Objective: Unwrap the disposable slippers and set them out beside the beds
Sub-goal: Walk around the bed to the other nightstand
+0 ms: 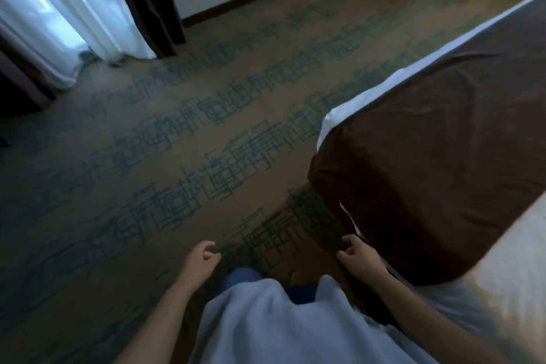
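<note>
1. Two hands hang loosely curled and hold nothing: left hand [201,257] out over the carpet [147,156], right hand [356,254] just beside the bed [443,156] corner.
2. No slippers show anywhere; likely they are yet to be fetched.
3. Carpet beside the bed looks the intended spot.

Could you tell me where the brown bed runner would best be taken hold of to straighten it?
Probably at its hanging corner at the foot of the bed, coming from the carpet side. There the runner drapes free over the edge, giving a loose fold to pinch. Both hands, left and right, are empty.
</note>
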Demonstrator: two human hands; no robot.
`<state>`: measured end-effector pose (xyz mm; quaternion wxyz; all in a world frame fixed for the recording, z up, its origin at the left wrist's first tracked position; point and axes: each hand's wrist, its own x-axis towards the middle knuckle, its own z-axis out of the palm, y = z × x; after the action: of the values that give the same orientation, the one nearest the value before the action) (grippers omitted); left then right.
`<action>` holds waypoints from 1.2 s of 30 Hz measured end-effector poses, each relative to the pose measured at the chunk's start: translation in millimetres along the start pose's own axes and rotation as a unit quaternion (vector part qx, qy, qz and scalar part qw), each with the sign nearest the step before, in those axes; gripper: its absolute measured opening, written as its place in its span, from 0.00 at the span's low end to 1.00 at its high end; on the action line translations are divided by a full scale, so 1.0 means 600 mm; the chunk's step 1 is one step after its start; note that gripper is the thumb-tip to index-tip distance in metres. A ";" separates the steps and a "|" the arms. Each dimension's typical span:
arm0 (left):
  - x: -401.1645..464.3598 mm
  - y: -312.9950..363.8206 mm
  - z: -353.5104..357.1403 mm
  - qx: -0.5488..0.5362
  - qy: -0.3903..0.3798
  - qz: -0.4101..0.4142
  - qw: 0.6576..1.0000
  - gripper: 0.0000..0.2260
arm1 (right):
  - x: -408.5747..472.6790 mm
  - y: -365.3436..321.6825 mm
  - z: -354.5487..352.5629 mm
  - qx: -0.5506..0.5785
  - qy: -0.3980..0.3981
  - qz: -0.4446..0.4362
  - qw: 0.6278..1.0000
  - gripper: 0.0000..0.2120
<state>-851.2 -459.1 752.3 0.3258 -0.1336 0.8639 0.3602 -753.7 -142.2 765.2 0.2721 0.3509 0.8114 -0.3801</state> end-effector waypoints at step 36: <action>0.879 0.907 -0.223 0.097 -0.109 0.097 0.985 0.12 | 0.810 -0.591 -0.499 0.107 0.073 0.080 0.988 0.17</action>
<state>-1563.5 -168.9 766.7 0.3927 0.0231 0.8632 0.3166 -1375.6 111.1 740.5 0.2028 0.4687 0.7527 -0.4155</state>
